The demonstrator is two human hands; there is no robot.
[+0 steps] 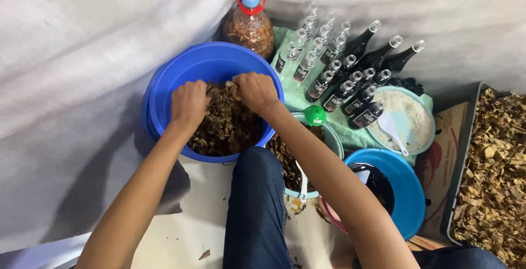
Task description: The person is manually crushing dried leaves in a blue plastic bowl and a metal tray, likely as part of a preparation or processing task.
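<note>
1. Dried brown leaf pieces (227, 129) fill the bottom of one large blue basin (211, 63) on the floor.
2. Left hand (189, 103) and right hand (256, 91) both press into the pile; fingers curled down, gripping clumps of the leaf pieces.
3. One big plastic jug (249, 27), red handle, stands behind the basin.
4. Dark glass bottles (342, 74) lie in rows on a green cloth; roughly twenty, exact count unclear.
5. One green funnel (315, 115), one white bowl of pale grain (408, 118) with one white spoon (393, 129).
</note>
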